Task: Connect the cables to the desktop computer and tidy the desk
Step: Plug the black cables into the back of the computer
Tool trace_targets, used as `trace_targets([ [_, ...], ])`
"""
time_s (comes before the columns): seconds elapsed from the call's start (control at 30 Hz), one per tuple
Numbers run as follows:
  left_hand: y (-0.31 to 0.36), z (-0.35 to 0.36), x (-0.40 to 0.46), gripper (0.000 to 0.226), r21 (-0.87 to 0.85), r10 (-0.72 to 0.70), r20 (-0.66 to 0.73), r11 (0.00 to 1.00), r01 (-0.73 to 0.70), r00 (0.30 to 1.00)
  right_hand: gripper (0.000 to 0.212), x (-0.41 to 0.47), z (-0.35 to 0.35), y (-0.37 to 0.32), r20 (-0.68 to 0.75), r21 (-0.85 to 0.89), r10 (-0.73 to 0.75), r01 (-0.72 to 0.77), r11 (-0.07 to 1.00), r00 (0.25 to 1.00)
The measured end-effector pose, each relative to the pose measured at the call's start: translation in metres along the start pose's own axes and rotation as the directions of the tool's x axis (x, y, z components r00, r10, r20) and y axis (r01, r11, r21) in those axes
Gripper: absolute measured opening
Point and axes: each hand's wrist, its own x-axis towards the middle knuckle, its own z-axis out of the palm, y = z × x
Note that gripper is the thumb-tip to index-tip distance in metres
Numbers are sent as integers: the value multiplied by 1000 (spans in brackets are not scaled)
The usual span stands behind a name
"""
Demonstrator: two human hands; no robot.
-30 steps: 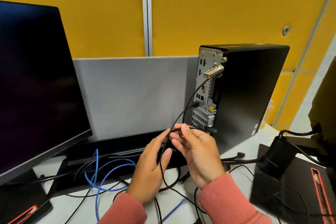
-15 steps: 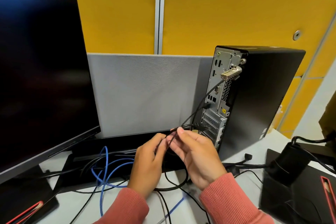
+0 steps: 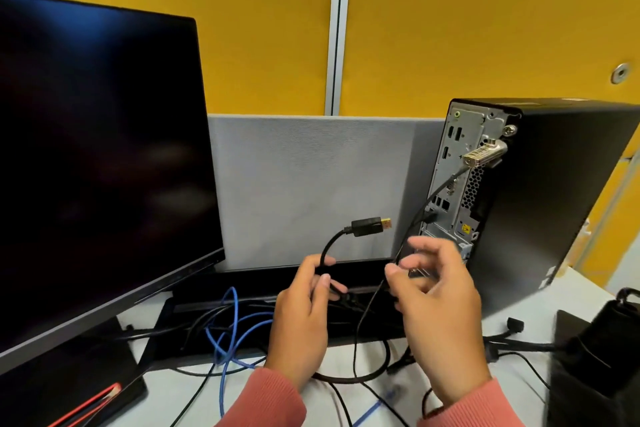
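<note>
Two hands: our left hand [image 3: 300, 319] pinches the black cable [image 3: 325, 253], whose plug [image 3: 370, 227] points right toward the computer's ports [image 3: 450, 163]; our right hand [image 3: 436, 302], nearer the ports, is loosely curled, grip unclear.

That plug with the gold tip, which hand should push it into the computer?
Probably the left hand: it already grips the black cable just below the plug. The right hand, though nearer the computer, is pinching another thin cable.
</note>
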Motion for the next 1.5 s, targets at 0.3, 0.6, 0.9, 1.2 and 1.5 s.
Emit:
trace_targets([
  [0.3,-1,0,0,29,-47,1,6,999,-1,1000,22,13,20,-7,104,160,-109,91,983,989],
  [0.6,-2,2,2,46,-75,15,12,997,-14,1000,20,3,29,-14,199,299,-156,91,950,967],
  [0.9,-9,4,2,50,-21,39,34,999,-38,999,15,5,27,-15,121,138,-310,293,946,943],
  [1.2,-5,3,1,50,-29,30,62,999,-28,998,11,4,26,-17,125,84,-313,304,949,942],
  [1.5,4,0,-2,45,14,43,90,999,-44,995,28,2,23,-23,118,158,-255,235,959,960],
])
